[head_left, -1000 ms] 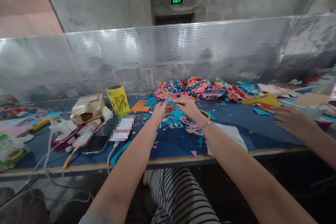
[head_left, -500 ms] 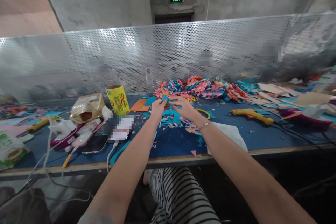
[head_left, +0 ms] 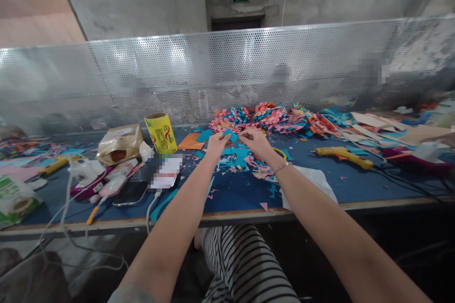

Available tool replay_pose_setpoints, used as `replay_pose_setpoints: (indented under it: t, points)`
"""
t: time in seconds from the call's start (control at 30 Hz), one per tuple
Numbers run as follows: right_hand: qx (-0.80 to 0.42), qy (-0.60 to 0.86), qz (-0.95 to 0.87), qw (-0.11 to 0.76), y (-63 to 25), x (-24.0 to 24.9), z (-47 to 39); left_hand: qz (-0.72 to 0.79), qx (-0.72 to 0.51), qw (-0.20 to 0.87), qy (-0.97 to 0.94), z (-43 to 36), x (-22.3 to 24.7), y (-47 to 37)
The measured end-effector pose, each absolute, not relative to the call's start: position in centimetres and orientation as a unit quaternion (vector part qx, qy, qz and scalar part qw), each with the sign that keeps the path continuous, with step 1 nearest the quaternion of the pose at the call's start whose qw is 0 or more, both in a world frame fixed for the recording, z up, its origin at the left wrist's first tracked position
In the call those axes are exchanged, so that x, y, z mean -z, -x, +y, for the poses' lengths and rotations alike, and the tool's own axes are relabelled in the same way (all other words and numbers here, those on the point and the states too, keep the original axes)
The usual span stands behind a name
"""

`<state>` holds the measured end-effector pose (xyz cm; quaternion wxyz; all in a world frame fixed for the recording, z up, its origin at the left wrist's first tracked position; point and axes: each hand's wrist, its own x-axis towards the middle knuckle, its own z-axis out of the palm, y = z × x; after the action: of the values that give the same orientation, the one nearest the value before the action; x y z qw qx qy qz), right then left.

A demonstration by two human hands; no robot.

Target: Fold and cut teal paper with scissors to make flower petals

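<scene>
My left hand [head_left: 218,144] pinches a small blue piece [head_left: 232,135] between thumb and fingers. Just right of it, my right hand [head_left: 256,142] has its fingertips pressed together at the piece's right side; whatever they hold is too small to make out. Below both hands, blue scraps [head_left: 236,158] and pink scraps [head_left: 262,170] are scattered over the blue tabletop [head_left: 234,194]. Behind the hands lie bunches of pink, blue and orange strips [head_left: 270,117]. A yellow ring-shaped handle [head_left: 280,152] shows partly beside my right hand.
A yellow tube [head_left: 160,135], a brown bag [head_left: 120,144] and phones [head_left: 131,193] with white cables are on the left. To the right are a white cloth [head_left: 313,184], a yellow glue gun [head_left: 344,157] and paper strips [head_left: 377,123]. A perforated metal screen [head_left: 177,75] stands behind.
My right hand has moved slightly right, opening a gap between the hands. Its fingers have drawn together, and the blue piece in my left hand shows more fully.
</scene>
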<state>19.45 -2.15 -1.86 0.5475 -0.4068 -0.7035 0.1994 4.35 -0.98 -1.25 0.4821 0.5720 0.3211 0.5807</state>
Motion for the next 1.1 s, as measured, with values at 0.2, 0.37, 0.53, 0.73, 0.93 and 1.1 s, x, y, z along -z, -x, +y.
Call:
replay_pose_setpoints:
  t: [0.2,0.37,0.53,0.73,0.93,1.1]
  points:
    - [-0.225,0.421,-0.706,0.524,-19.3,1.6,-2.6,0.314,-0.574,0.499,-0.568,-1.1,1.3,-4.5]
    - [-0.227,0.418,-0.712,0.517,-19.1,1.5,-2.5,0.312,-0.562,0.546,-0.538,-1.7,1.0,-4.6]
    - [-0.221,0.415,-0.714,0.519,-19.1,1.6,-2.4,0.31,-0.564,0.581,-0.498,-2.0,0.7,-4.6]
    - [-0.225,0.414,-0.707,0.527,-19.1,1.6,-2.3,0.324,-0.562,0.572,-0.502,-2.0,0.7,-4.4]
    - [-0.233,0.417,-0.691,0.543,-18.9,1.5,-2.4,0.303,-0.575,0.567,-0.506,-1.8,1.0,-4.5]
    - [-0.242,0.414,-0.686,0.548,-19.0,1.5,-2.3,0.301,-0.587,0.558,-0.503,-1.6,1.1,-4.7]
